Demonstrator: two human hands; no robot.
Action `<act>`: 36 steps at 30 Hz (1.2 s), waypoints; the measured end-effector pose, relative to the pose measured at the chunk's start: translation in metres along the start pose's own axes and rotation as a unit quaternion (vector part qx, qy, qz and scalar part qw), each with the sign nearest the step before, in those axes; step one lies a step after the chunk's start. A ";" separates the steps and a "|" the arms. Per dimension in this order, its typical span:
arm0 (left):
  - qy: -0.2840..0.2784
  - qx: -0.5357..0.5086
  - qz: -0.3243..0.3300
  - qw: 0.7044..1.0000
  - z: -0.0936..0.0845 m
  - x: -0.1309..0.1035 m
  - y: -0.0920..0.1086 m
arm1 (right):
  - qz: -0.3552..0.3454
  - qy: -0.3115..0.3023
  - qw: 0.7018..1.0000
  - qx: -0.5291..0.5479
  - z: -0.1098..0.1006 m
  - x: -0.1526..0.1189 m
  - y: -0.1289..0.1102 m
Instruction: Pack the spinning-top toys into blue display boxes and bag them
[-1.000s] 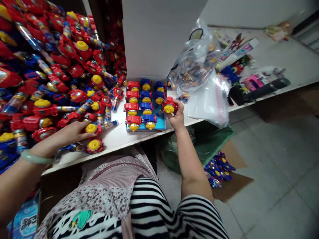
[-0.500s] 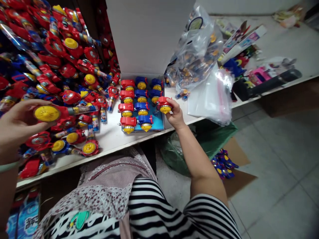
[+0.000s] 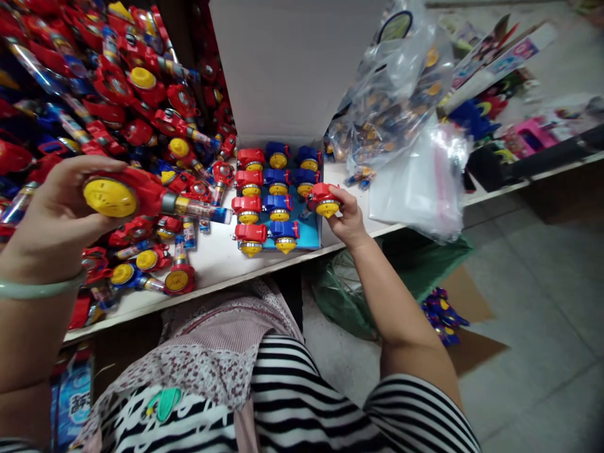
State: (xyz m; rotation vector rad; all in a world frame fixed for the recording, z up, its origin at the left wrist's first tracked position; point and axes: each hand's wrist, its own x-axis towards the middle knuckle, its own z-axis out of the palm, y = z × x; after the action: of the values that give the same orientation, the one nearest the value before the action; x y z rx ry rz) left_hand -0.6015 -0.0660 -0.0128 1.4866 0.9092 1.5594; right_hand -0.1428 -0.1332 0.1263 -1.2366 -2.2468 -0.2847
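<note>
My left hand (image 3: 50, 217) is closed around a red spinning-top toy (image 3: 111, 196) with a yellow disc; its clear tube of small coloured pieces points right. My right hand (image 3: 353, 221) pinches another red toy (image 3: 324, 194), yellow tip down, over the right column of an open display box (image 3: 310, 236). Inside the box stand rows of upright toys: red ones (image 3: 250, 204) on the left, blue ones (image 3: 278, 204) in the middle and at the back right. Blue box floor shows at the front right. Whether the right-hand toy's tube touches the box is unclear.
A large heap of similar toys (image 3: 136, 132) covers the table's left. The raised white lid (image 3: 283, 69) stands behind the box. Right of it lie a clear bag of small packets (image 3: 382, 132) and plastic bags (image 3: 415, 189). Below hangs a green sack (image 3: 349, 296).
My left hand has moved right, bringing its red toy closer to the box. My right hand still holds its toy at the box's right side. The view has shifted slightly.
</note>
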 end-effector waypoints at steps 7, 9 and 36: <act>-0.104 -0.111 0.039 0.988 0.021 0.017 0.017 | 0.028 -0.048 0.998 0.003 -0.010 0.005 -0.003; -0.133 -0.113 0.035 0.984 0.025 0.021 0.023 | 0.018 -0.032 0.999 0.014 -0.010 0.004 -0.003; -0.269 0.128 0.357 0.885 0.129 0.008 0.024 | 0.126 0.065 0.990 -0.003 -0.019 -0.040 -0.076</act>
State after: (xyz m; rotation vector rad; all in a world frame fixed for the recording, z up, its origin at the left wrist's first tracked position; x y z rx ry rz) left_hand -0.4740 -0.0720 0.0203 2.4760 0.2341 1.3780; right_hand -0.1819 -0.2119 0.1248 -1.4450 -1.9575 -0.2677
